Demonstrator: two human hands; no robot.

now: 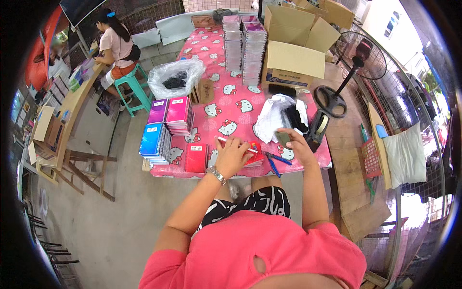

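Observation:
My left hand point(231, 156) is curled over a thin red-and-white thing point(222, 139) whose kind I cannot make out. Beside those fingers lies a small stack of red notebooks point(255, 156), partly hidden by the hand. My right hand point(300, 147), raised a little to the right, pinches a small flat dark-green piece point(283, 137). Blue-handled pliers point(274, 166) lie on the table between the stack and my right wrist. Left of my left hand is another red spiral notebook point(197, 158).
On the pink patterned table point(211, 166) stand blue notebooks point(155, 139), pink notebooks point(178, 110), tall notebook stacks point(253, 53), plastic bag point(161, 77), white cloth bundle point(274, 118) and open carton point(293, 62). A fan point(358, 62) stands right. Another person point(115, 45) sits far left.

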